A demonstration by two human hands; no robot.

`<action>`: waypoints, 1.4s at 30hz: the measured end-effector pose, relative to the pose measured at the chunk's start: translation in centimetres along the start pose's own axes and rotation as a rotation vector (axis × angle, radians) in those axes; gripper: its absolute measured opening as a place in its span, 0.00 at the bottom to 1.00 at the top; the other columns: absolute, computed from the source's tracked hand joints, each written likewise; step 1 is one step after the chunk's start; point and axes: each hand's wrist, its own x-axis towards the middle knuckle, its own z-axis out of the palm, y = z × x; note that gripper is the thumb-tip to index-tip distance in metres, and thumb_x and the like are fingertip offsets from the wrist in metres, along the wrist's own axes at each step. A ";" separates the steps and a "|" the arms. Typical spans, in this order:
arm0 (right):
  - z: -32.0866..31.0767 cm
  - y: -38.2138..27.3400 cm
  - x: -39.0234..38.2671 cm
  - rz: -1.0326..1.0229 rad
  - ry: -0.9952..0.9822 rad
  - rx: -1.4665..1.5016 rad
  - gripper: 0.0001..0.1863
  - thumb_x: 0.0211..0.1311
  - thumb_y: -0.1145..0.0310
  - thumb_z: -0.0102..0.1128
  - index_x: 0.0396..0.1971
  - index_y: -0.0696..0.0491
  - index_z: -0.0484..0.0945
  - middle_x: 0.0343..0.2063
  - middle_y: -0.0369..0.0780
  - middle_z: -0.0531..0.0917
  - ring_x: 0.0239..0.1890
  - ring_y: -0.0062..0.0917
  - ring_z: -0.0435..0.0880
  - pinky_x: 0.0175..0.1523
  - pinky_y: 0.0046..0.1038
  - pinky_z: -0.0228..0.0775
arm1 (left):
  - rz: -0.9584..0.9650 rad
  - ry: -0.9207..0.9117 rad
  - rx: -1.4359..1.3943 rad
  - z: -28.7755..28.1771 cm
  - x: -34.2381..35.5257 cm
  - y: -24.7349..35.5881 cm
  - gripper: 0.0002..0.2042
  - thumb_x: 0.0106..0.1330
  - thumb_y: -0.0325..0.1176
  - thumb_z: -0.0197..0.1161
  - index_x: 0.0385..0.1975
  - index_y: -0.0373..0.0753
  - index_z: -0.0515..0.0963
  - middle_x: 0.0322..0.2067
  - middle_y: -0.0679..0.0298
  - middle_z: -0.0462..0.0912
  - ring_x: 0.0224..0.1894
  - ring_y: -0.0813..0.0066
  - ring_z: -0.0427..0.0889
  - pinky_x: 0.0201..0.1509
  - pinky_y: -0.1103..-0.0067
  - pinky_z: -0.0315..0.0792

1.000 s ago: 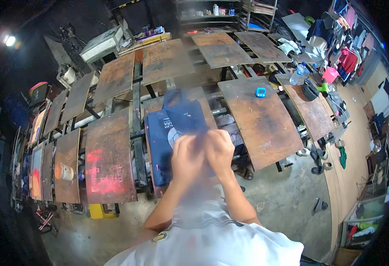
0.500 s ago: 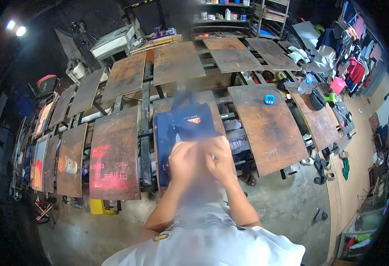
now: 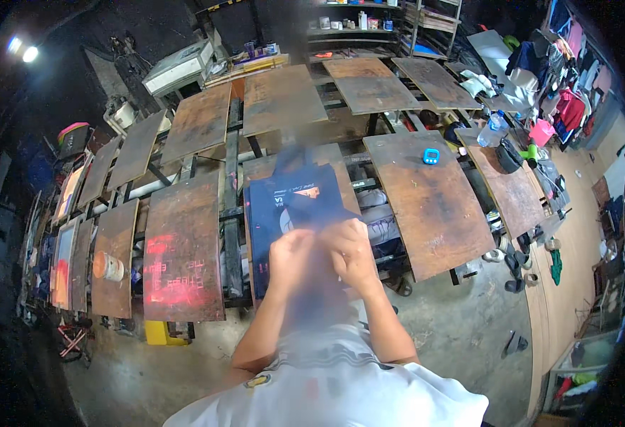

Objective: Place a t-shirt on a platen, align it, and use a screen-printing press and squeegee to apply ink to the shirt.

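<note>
A dark navy tote bag [image 3: 262, 213] with white and orange print lies on a wooden board in front of me, its handle [image 3: 289, 162] toward the far side. More navy fabric shows beneath its left edge, like a second bag. My left hand [image 3: 291, 257] is closed at the near part of the bag, fingers curled in. Beside it, my right hand [image 3: 351, 250] pinches a raised part of the navy fabric. A blurred vertical streak hides the space between my hands and part of the left fingers. Dark cloth hangs between my forearms.
More wooden boards stand in two rows on a dark frame. A blue timer [image 3: 431, 156] rests on the board to the right, a paint-stained bucket [image 3: 107, 265] on one at left. Farther right are a water bottle [image 3: 492, 132] and a black pouch [image 3: 509, 155].
More of the white print on the bag has come into sight as the raised fabric shifted. My hands have moved only slightly and stay closed at the bag.
</note>
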 end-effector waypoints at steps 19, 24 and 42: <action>1.5 0.1 -0.2 0.265 0.283 0.005 0.11 0.54 0.76 0.67 0.38 0.56 0.82 0.34 0.42 0.82 0.39 0.38 0.79 0.46 0.36 0.69 | 0.423 0.215 0.373 2.6 -0.4 3.6 0.05 0.63 0.20 0.66 0.38 0.30 0.80 0.31 0.60 0.80 0.27 0.81 0.79 0.28 0.84 0.72; 2.0 0.2 -0.8 0.285 0.146 0.068 0.10 0.54 0.71 0.70 0.36 0.57 0.82 0.33 0.43 0.82 0.37 0.38 0.79 0.44 0.36 0.70 | 0.539 0.319 0.325 0.8 2.2 4.7 0.04 0.68 0.21 0.63 0.40 0.30 0.79 0.31 0.66 0.77 0.28 0.85 0.76 0.31 0.86 0.70; 0.8 -0.2 -1.0 0.276 0.189 0.231 0.11 0.56 0.71 0.69 0.37 0.60 0.81 0.33 0.44 0.83 0.36 0.36 0.81 0.44 0.33 0.72 | 0.306 -0.133 0.305 0.7 1.2 3.9 0.14 0.58 0.18 0.66 0.45 0.30 0.77 0.36 0.61 0.82 0.35 0.80 0.80 0.39 0.82 0.75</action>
